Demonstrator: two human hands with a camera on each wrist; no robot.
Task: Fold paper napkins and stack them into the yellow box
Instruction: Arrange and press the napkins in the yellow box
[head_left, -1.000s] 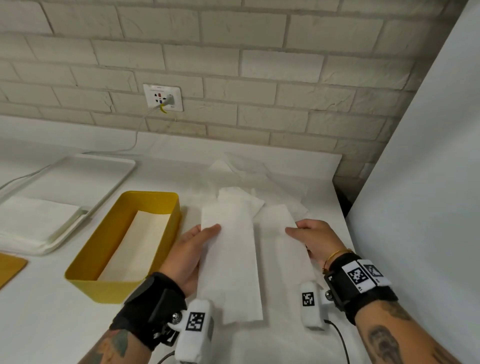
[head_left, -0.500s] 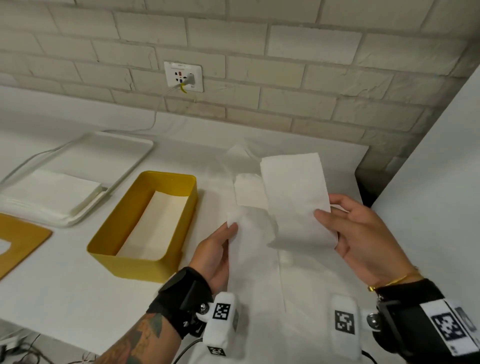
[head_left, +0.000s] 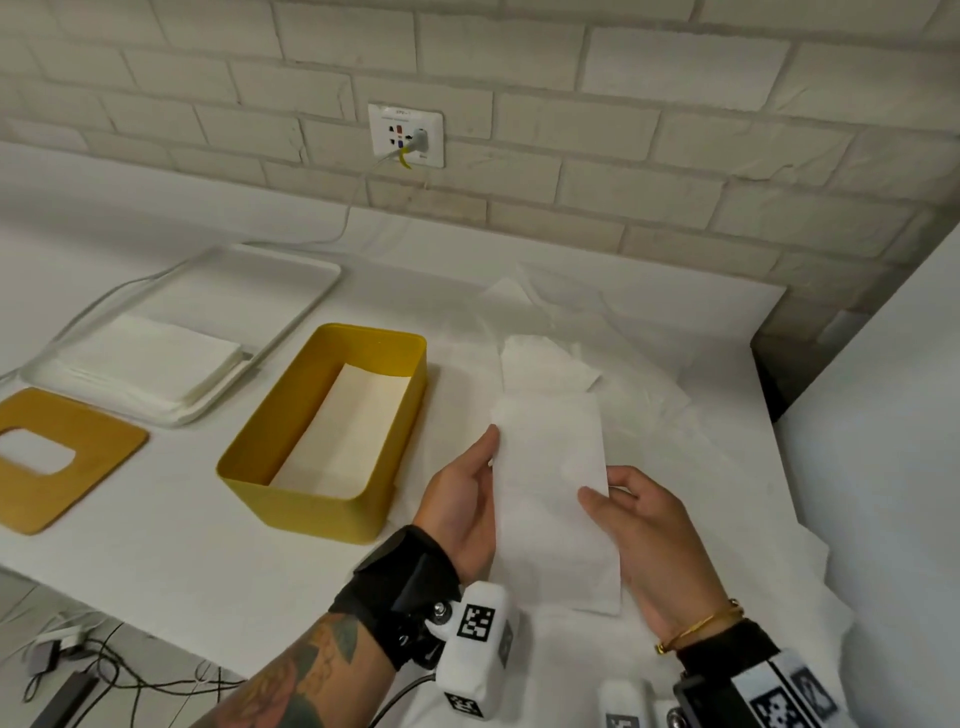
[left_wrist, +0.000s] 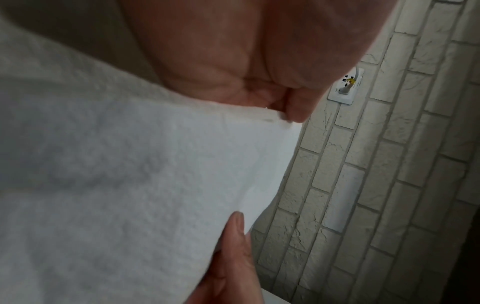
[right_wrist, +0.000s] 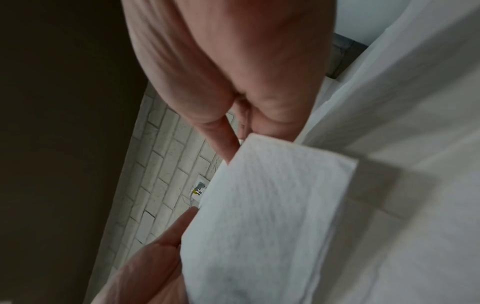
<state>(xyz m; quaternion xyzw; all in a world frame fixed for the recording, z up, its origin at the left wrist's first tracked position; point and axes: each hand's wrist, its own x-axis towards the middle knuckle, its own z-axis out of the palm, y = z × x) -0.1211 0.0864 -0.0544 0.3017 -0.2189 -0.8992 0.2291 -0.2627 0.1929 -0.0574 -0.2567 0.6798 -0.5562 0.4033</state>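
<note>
The yellow box (head_left: 311, 499) stands open on the white table, one folded napkin (head_left: 343, 431) flat on its floor. To its right, above the table, both hands hold a long folded white napkin (head_left: 550, 462). My left hand (head_left: 483, 467) grips the napkin's left edge, thumb on top and fingers underneath. My right hand (head_left: 608, 499) pinches its right edge with the thumb over the paper. The left wrist view shows the napkin (left_wrist: 135, 174) between thumb and fingers. In the right wrist view the napkin (right_wrist: 259, 216) is seen the same way.
A white tray (head_left: 291, 280) at the back left carries a stack of flat napkins (head_left: 150, 364). A wooden lid (head_left: 78, 483) with an oval slot lies at the left. Loose napkins (head_left: 540, 358) lie spread on the table behind the hands. A white panel (head_left: 883, 415) rises at the right.
The right hand lifted a folded napkin off the table, then brought it down and to the left. The left hand has taken hold of its left edge.
</note>
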